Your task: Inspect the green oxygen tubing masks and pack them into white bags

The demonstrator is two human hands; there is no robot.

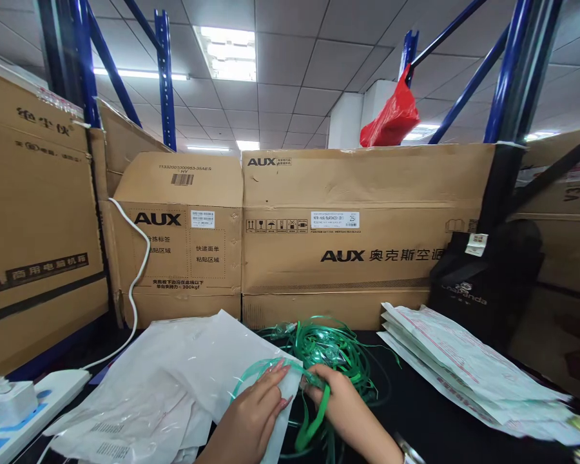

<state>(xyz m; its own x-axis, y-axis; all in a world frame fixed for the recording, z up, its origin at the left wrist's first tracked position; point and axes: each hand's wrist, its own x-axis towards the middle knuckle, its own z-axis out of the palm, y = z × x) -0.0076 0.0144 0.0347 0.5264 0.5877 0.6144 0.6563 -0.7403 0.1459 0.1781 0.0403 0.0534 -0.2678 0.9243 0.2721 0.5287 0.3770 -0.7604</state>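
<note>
Near the front middle, my left hand (254, 409) is closed, its fingers bent over a pale green loop of cord (244, 377) that crosses a white plastic mailing bag (232, 348). Whether its fingers also grip the bag's edge I cannot tell. My right hand (343, 406) is closed around a bunched part of the green cord, and a thicker green strand hangs below its fingers. Just behind both hands lies a tangled heap of green cords (326, 345), with shiny clear plastic among them. The right fingertips are partly hidden by the strands.
More white bags (140, 380) lie at left, beside a power strip (48, 396) with a plugged-in white adapter (7, 403). A stack of white padded envelopes (464, 367) lies right, before a black bag (473, 283). Cardboard boxes (367, 187) wall off the back of the black surface.
</note>
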